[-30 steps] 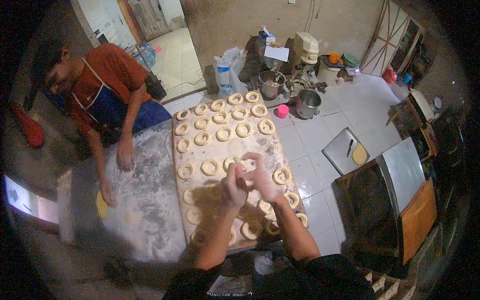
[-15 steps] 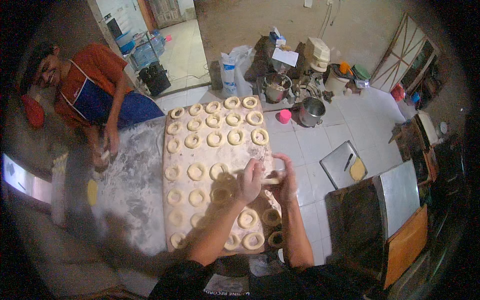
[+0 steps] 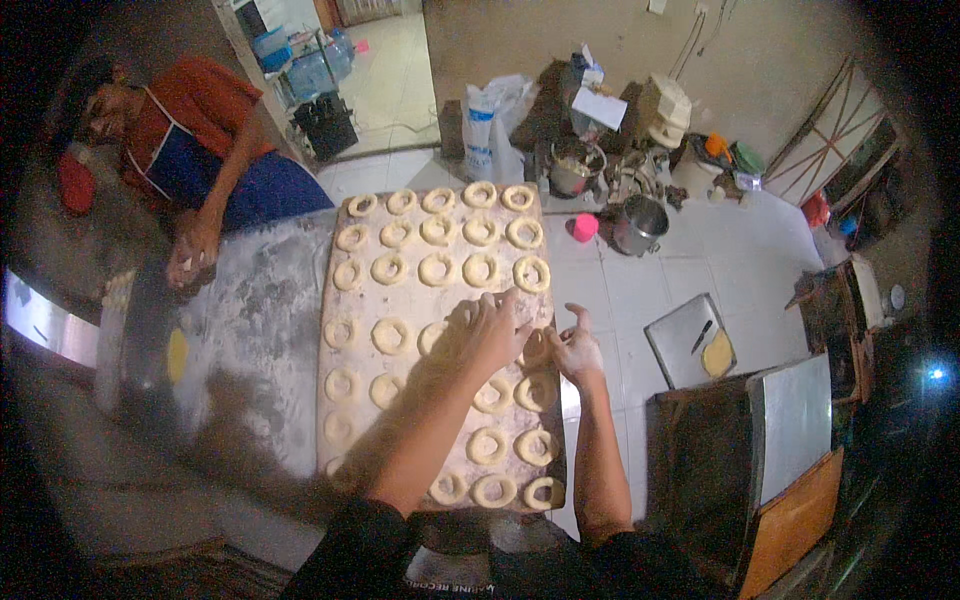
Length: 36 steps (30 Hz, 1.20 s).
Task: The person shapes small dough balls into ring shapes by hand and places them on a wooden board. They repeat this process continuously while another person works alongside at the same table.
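Observation:
Pale dough rings (image 3: 390, 336) lie in rows on a floured wooden board (image 3: 365, 305) in front of me. My left hand (image 3: 494, 328) is over the right part of the board, its fingers stretched out and apart. At the board's right edge, my right hand (image 3: 578, 352) has its fingers spread, with the thumb beside a dough ring (image 3: 537, 347). That ring lies between my hands, partly hidden by them, and I cannot tell if either hand touches it. My left forearm covers some of the rings behind it.
At the left, a person in an apron (image 3: 225, 190) works at a flour-dusted table (image 3: 265, 300). Beyond the board are a metal pot (image 3: 640, 225), a pink cup (image 3: 585, 227) and a plastic bag (image 3: 495, 125). A tray (image 3: 665, 345) lies right, behind a dark cabinet (image 3: 700, 450).
The dough ring held between both hands is now down at the board's right side. My hands have opened around it. The view has shifted slightly, and the other person's hands moved up and left.

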Tool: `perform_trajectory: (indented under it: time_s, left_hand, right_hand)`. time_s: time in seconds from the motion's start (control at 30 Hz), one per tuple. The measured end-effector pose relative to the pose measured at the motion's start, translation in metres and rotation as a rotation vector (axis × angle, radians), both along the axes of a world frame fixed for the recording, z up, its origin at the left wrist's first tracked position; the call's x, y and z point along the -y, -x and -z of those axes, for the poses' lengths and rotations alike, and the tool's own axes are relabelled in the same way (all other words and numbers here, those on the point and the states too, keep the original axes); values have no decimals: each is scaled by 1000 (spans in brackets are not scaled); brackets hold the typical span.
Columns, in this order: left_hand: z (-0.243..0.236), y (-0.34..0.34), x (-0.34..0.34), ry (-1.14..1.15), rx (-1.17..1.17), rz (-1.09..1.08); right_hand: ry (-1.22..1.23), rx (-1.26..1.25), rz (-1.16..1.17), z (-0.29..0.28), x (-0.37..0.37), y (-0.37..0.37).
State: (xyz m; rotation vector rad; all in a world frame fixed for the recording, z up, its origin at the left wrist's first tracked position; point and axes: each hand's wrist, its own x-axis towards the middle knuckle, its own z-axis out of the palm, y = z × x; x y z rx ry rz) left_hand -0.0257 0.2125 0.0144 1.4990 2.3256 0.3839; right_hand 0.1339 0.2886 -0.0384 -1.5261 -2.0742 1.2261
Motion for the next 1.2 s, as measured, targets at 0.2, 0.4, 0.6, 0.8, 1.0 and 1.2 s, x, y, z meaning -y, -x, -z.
perform_trajectory:
  time_s: [0.2,0.4,0.6,0.8,1.0,1.2]
  left_hand:
    - [21,-1,1,-2,11,37]
    - [9,-3,4,-88,31,49]
    - [-28,8,79,-128,-65,-38]
    - [20,56,275,-313,-99,-423]
    - [66,69,421,-438,31,-836]
    - [61,44,432,-292,52,-793]
  right_hand:
    - [-245,-20,-41,11,11,9]
    - [-105,-16,-3,3,18,4]
    - [-55,-200,129,-3,42,-39]
    - [-44,19,109,34,99,-156]
    - [218,-88,117,48,164,-173]
    - [276,-256,201,39,201,-161]
